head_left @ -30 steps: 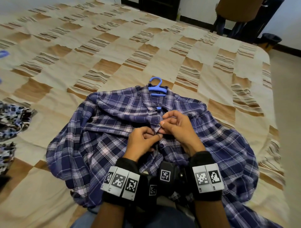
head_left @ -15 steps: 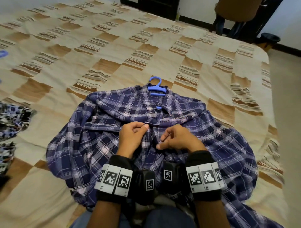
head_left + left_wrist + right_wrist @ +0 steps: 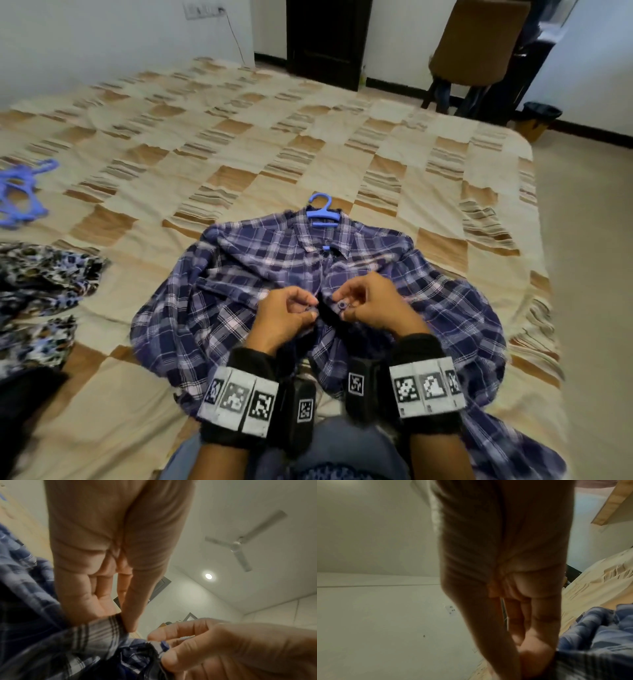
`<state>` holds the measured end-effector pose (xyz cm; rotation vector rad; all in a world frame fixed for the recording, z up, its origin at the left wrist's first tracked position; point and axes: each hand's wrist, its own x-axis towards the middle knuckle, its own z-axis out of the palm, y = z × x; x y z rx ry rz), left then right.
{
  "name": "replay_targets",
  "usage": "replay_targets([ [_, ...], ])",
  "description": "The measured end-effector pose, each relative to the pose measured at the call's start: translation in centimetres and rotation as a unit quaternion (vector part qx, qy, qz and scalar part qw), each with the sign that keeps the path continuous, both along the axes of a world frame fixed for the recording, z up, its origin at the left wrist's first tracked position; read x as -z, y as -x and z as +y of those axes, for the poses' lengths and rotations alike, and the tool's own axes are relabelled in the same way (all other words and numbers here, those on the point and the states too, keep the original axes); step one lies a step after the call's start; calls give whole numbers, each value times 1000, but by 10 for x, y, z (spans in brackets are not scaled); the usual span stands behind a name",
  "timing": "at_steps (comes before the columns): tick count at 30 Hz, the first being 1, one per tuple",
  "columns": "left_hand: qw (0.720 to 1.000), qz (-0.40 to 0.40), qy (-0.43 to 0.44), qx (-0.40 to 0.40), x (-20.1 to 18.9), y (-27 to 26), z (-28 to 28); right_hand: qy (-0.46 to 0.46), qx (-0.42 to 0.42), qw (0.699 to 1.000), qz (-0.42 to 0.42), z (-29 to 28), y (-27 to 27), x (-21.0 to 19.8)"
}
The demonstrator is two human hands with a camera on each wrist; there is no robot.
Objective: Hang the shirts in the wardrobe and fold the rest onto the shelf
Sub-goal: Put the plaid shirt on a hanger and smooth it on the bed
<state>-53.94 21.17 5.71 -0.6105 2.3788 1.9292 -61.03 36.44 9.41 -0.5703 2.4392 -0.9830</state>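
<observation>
A home bedroom is showing here. A wide bed (image 3: pixel 239 144) is filling most of the head view, wearing a beige and brown checked bedspread. Clothes are lying on it: a blue plaid shirt (image 3: pixel 239 274) on a blue hanger (image 3: pixel 322 212) at the centre, patterned garments (image 3: pixel 41 274) at 9 o'clock, and spare blue hangers (image 3: pixel 20 192) toward 10 o'clock. A dark wooden door (image 3: pixel 329 37) is standing at 12 o'clock, a brown chair (image 3: pixel 479 41) at 1 o'clock, and a wall switch plate (image 3: pixel 202 8) at 11 o'clock. Overhead, a ceiling fan (image 3: pixel 240 542) and a round recessed light (image 3: pixel 208 576) are showing against white walls.
</observation>
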Motion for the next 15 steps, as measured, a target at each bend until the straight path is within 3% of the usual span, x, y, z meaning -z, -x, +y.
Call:
replay_targets([
  [4,999,16,23,-22,0,-22,2,22,46,995,89,-1,-17,-6],
  [11,998,24,-52,-20,1,-23,-2,-22,94,977,190,-13,-25,3],
  [15,994,28,-105,-27,3,-7,-2,-30,28,988,149,-22,-13,13],
])
